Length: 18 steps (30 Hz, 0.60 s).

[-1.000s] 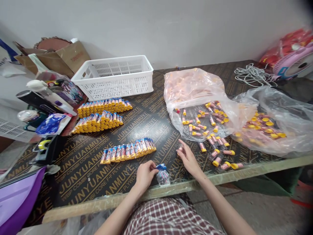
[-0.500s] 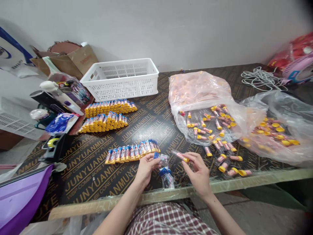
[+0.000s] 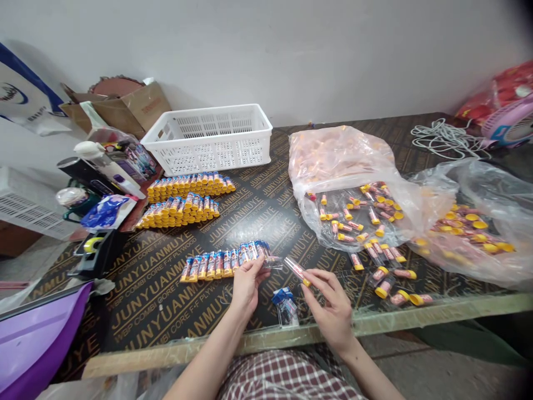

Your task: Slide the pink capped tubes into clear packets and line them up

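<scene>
Between the thumb and fingers of my left hand is a small clear plastic sleeve, its open end facing right. My right hand pinches a clear tube by its yellow-capped end; a pink printed paper shows inside. The tube's far end points up and left, close to the sleeve but apparently apart from it. Below, between both hands, lies a small pile of blue-and-clear sleeves. Just behind my left hand runs a row of blue-topped wrapped tubes.
Stacked wrapped tubes stand before a white basket. Loose yellow-capped tubes spill from a plastic bag, with another bag at right. A tape dispenser and purple dustpan-like piece are left.
The sleeve in my left hand has turned from its blue end showing to its clear end pointing right. My right hand has brought the tube slightly left and lower, tilting it towards the sleeve.
</scene>
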Motion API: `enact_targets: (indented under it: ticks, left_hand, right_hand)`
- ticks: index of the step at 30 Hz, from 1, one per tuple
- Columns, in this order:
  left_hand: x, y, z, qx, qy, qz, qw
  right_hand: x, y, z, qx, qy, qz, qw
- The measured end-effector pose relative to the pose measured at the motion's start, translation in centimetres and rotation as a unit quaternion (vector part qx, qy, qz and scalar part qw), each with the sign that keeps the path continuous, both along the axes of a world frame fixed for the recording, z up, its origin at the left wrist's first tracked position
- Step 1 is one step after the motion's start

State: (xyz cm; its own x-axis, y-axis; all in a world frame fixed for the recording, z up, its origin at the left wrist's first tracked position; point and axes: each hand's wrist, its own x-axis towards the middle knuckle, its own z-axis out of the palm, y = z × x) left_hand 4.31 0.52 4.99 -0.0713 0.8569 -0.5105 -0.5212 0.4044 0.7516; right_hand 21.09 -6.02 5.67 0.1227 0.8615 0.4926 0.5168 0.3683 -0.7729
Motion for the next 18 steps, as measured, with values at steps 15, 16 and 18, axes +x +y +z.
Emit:
enact_targets:
  ticks: [15, 16, 18]
  left_hand:
    - [1.0, -1.2, 2.0, 0.039, -0.032, -0.206, 0.977]
    - [1.1, -1.3, 2.0, 0.038, -0.032, -0.228, 0.972]
    - [1.3, -1.7, 2.1, 0.035, -0.033, -0.255, 0.966]
  right_hand:
    - [0.0, 0.8, -1.4, -0.042, -0.031, 0.119, 0.991]
    - [0.1, 1.0, -1.3, -0.04, -0.036, 0.128, 0.99]
    - [0.3, 1.3, -1.0, -0.046, -0.026, 0.158, 0.986]
